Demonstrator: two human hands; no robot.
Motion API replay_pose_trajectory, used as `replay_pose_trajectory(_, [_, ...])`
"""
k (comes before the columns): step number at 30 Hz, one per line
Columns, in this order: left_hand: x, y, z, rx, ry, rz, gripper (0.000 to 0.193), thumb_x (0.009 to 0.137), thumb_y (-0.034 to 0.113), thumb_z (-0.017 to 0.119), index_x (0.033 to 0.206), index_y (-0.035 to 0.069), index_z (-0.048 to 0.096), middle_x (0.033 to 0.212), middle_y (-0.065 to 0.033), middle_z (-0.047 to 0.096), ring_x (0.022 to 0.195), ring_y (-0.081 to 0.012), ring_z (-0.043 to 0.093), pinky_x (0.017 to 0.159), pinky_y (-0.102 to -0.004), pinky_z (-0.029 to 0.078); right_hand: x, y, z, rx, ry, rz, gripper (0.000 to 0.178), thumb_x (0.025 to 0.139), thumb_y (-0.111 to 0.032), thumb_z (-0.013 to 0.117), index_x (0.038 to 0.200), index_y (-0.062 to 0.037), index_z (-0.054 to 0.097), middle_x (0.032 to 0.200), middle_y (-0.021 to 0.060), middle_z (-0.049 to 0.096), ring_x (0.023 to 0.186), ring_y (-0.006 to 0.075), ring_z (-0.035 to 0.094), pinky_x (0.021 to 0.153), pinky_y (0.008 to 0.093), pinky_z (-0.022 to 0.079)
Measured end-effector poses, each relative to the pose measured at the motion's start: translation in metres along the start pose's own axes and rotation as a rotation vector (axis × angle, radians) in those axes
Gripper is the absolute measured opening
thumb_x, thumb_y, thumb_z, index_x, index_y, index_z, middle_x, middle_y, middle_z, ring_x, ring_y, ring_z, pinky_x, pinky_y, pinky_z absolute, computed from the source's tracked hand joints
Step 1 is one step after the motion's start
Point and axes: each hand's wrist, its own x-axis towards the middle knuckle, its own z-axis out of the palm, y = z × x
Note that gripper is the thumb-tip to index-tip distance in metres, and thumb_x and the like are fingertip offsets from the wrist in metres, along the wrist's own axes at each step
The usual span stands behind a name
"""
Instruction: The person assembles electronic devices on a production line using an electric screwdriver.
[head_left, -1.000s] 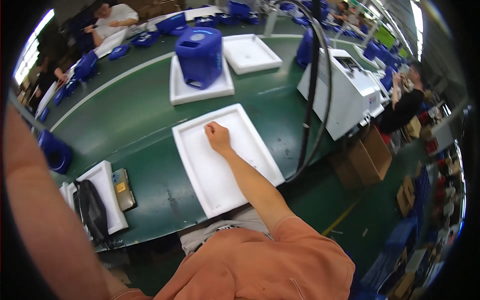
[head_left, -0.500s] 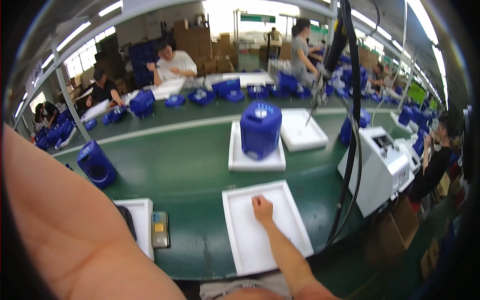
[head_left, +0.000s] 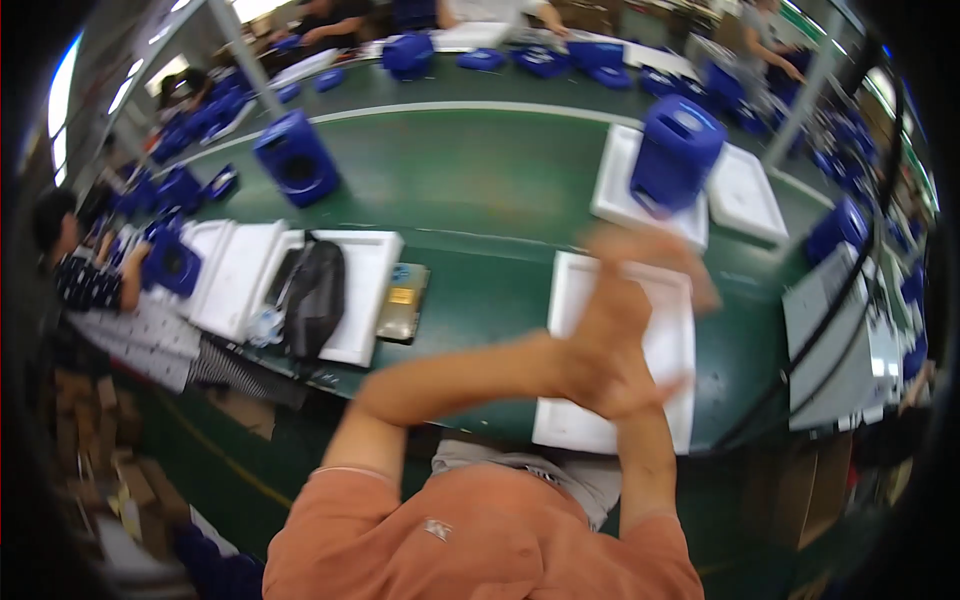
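From my remote seat I see the left hand (head_left: 600,380) and right hand (head_left: 630,300) overlapping over the near white foam tray (head_left: 570,420), on the green counter (head_left: 480,300). The left seems to lie across the right wrist; the right points toward twelve o'clock, its fingers smeared, so I cannot tell whether either is spread or pressed together. I make out nothing held. At nine o'clock, a gold phone (head_left: 403,305) lies just beside a second tray (head_left: 368,275) bearing a black bag (head_left: 318,300); a wide elbow swing could, I judge, sweep the phone away. At three, a dark cable (head_left: 838,312) before a white machine (head_left: 840,380) might snag a forearm. Between twelve and one, a blue plastic housing (head_left: 675,150) stands on another tray (head_left: 612,190); a careless flick outward could tip it.
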Motion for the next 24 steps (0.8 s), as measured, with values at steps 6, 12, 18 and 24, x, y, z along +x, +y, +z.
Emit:
replay_pose_trajectory(6, [-0.053,0.178,0.099,-1.14,-0.293,-0.225,0.081,0.067,0.029,0.084,0.143,0.021,0.056,0.139,-0.021,0.046,0.142,-0.0505,0.031,0.117,-0.0731,0.012,-0.017,-0.014,-0.021,0.381,-0.015,0.098,0.017,0.097,-0.019,0.066,0.096,-0.0037,0.072,0.075,0.01,0.069,0.066,0.0226,0.066,0.064,0.0358,0.052])
replay_pose_trajectory(12, [-0.027,0.183,0.088,-1.369,-0.136,-0.196,0.057,0.068,0.032,0.082,0.122,0.018,0.071,0.128,-0.0165,0.051,0.138,-0.0458,0.037,0.113,-0.073,0.021,-0.006,-0.034,-0.014,0.273,-0.081,0.013,0.017,0.096,-0.021,0.066,0.098,-0.0057,0.073,0.077,0.0062,0.068,0.067,0.0199,0.062,0.067,0.0347,0.051])
replay_pose_trajectory(18, [-0.021,0.15,0.076,-1.171,0.005,0.017,0.062,0.089,0.052,0.067,0.137,0.014,0.057,0.134,-0.0172,0.054,0.137,-0.046,0.043,0.109,-0.0695,0.031,0.004,-0.098,-0.005,0.201,-0.057,-0.122,0.018,0.094,-0.019,0.067,0.107,-0.0076,0.07,0.086,0.0069,0.069,0.072,0.0239,0.064,0.069,0.0378,0.052])
replay_pose_trajectory(24, [-0.111,-0.099,0.028,-0.551,-0.214,-0.411,0.054,0.079,0.048,0.08,0.121,0.014,0.07,0.135,-0.0144,0.057,0.131,-0.0389,0.047,0.109,-0.0524,0.038,-0.009,-0.219,0.084,0.476,-0.201,-0.546,0.025,0.099,-0.032,0.061,0.106,-0.0095,0.069,0.095,0.0127,0.071,0.078,0.031,0.068,0.072,0.0436,0.054])
